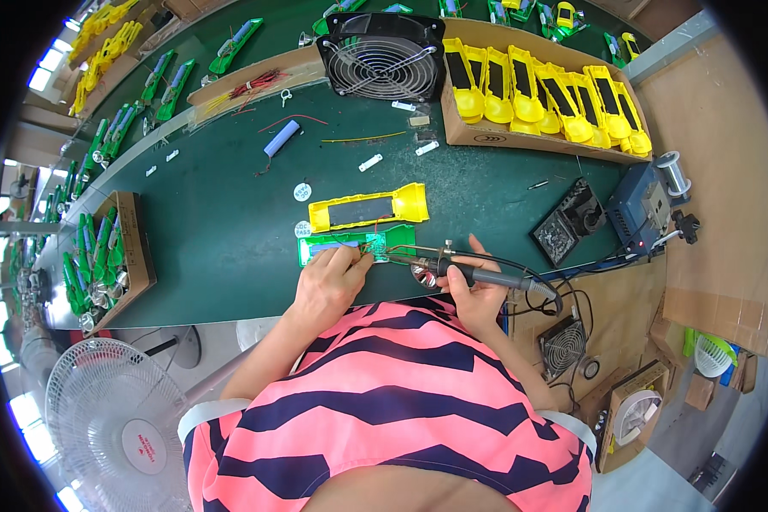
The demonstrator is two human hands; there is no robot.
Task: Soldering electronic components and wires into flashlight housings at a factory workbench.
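A green flashlight housing half lies on the table before me, with a purple battery cell and a small green circuit board inside. My left hand rests over the near side of this housing, its fingers pinched by the board; what they hold is hidden. In my right hand is a soldering iron, its metal tip reaching left to the board. A silvery reflector sits below the iron at the housing's right end. Just beyond lies a yellow housing half with a black panel.
A carton of yellow housings stands back right, beside a black fan. Green housings fill a box at left. A blue soldering station and black stand are at right. A loose battery cell lies further back.
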